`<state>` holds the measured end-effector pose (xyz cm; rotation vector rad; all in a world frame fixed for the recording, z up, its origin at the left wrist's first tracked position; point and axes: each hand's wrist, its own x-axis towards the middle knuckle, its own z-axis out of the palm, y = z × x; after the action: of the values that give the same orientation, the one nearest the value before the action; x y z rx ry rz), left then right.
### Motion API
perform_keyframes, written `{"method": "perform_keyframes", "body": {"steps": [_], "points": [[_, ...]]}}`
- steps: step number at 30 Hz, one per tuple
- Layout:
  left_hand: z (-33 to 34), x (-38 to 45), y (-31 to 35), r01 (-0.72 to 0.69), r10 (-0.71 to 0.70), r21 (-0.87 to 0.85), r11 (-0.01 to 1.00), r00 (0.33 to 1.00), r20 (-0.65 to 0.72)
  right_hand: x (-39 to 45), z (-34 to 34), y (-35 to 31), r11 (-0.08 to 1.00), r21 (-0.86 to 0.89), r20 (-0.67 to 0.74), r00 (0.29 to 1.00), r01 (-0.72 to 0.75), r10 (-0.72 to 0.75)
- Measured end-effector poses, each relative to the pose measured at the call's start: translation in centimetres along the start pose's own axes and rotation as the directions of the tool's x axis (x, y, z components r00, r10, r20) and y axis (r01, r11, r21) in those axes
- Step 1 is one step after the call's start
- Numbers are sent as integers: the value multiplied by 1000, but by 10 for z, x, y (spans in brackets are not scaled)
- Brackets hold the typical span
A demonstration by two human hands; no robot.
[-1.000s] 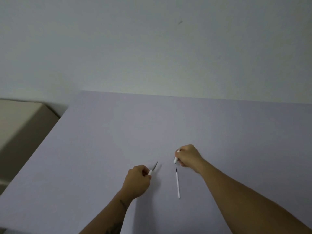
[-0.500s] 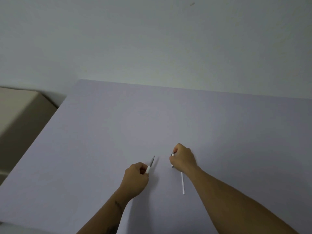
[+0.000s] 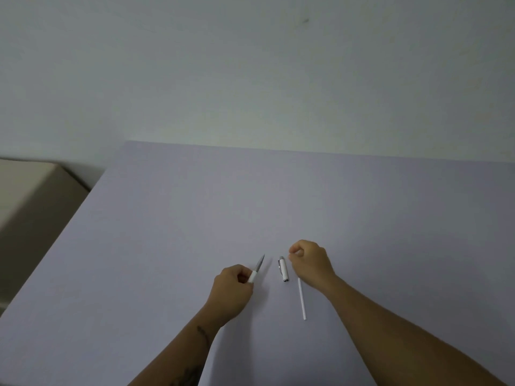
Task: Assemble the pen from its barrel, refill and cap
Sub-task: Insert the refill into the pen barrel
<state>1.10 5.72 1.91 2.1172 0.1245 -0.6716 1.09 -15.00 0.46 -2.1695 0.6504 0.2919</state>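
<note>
On the lilac table [image 3: 362, 207], my left hand [image 3: 232, 293] grips the white pen barrel [image 3: 255, 271], whose grey pointed tip sticks out up and to the right. The short white cap [image 3: 283, 270] with its metal clip lies flat on the table between my hands, touched by neither. The thin white refill [image 3: 301, 299] lies just right of the cap, its far end hidden under my right wrist. My right hand [image 3: 310, 263] hovers beside the cap with its fingers curled in and nothing in it.
A beige box or cabinet [image 3: 30, 201] stands beyond the table's left edge, lower than the tabletop. A plain pale wall [image 3: 250, 79] rises behind the table's far edge.
My right hand has let go of the cap, which now lies on the table, and has shifted slightly right. My left hand still holds the barrel.
</note>
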Motion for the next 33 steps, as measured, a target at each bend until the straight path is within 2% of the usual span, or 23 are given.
{"method": "perform_keyframes", "body": {"steps": [4, 6, 10, 15, 24, 30, 33], "points": [[13, -2, 18, -41, 41, -3, 999, 999, 4, -17, -11, 1, 991, 135, 21, 1000, -21, 19], [21, -5, 26, -77, 77, -3, 997, 997, -16, -26, -16, -1, 967, 251, 79, 996, -49, 30], [35, -13, 40, -146, 148, 28, 989, 987, -60, -40, -25, -7, 892, 431, 185, 981, -138, 62], [47, -22, 53, -202, 203, 17, 979, 974, -101, -50, -35, -7, 769, 607, 183, 977, -197, 106], [51, -26, 72, -239, 238, 7, 971, 968, -83, -57, -51, -7, 794, 605, 15, 998, -59, 63], [53, -32, 76, -270, 282, 87, 959, 940, -192, -56, -46, -12, 795, 606, -53, 998, 5, 34], [52, -33, 75, -280, 294, 96, 955, 934, -204, -53, -43, -14, 811, 584, -105, 994, 43, 23]]}}
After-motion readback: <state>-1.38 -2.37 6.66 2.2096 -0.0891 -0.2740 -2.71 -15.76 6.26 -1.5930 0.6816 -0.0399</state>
